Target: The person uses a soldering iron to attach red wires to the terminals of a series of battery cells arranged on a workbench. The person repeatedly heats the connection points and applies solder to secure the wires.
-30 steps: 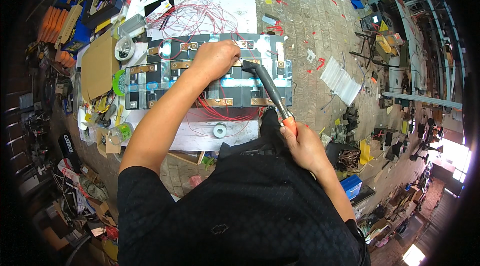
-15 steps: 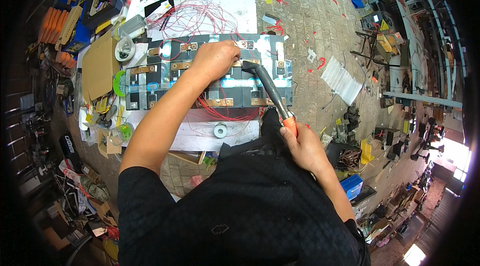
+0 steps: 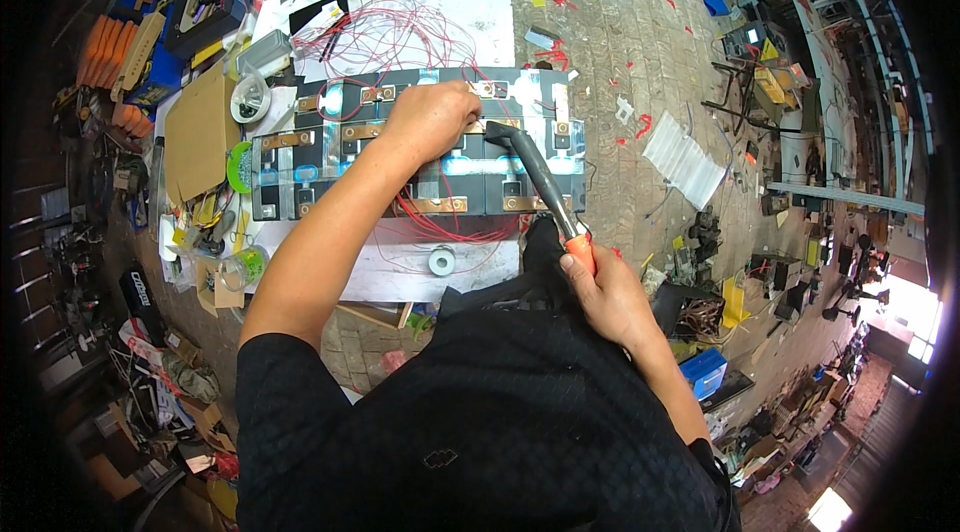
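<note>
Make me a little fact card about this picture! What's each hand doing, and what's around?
Left hand: above the dark block, fingertips bunched; anything pinched is too small to tell
Right hand: holding a long tool by its orange handle
Tool's end: dark, close to the left fingertips
On the block: copper-coloured strips
Nearby: red wires, a pale ring-shaped roll, cardboard

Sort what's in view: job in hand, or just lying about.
In the job, apparently:
orange-handled tool, in the right hand
black blocks with copper bars, under the left hand
red wires

Lying about:
brown cardboard
white sheet on the floor
blue box
</note>
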Motion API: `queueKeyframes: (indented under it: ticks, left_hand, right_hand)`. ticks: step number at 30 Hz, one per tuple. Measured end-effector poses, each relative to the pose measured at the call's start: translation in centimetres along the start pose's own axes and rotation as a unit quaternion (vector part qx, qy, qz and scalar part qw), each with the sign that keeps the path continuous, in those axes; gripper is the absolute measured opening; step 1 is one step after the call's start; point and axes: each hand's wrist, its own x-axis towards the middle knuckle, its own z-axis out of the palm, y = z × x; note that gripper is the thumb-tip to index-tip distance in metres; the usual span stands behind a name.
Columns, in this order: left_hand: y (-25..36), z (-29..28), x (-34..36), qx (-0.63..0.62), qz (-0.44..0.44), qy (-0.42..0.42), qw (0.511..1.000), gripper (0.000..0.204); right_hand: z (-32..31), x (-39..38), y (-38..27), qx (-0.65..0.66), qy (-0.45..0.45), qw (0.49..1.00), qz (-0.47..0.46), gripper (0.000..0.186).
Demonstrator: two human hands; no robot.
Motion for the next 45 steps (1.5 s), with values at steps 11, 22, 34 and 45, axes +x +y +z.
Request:
queueKeyframes:
  ticks: [11, 22, 34, 45]
  left_hand:
    - [0.0, 0.1, -0.1, -0.012, 0.009, 0.02, 1.0, 0.01]
    - [-0.2, 0.1, 0.0, -0.02, 0.003, 0.008, 1.0, 0.012]
    - [0.4, -1.3, -0.9, -0.043, -0.036, 0.017, 0.998, 0.022]
    - [-0.5, -1.1, -1.7, -0.069, -0.079, 0.021, 0.994, 0.021]
  right_hand:
    - [-0.5, -0.5, -0.2, 0.051, 0.002, 0.999, 0.016, 0.047]
    - [-2.0, -1.8, 1.8, 0.149, 0.012, 0.989, 0.014, 0.041]
    - [-3.5, -3.1, 3.8, 0.275, 0.003, 0.961, 0.028, 0.033]
    - [-4.2, -3.6, 3.4, 0.355, -0.027, 0.934, 0.021, 0.031]
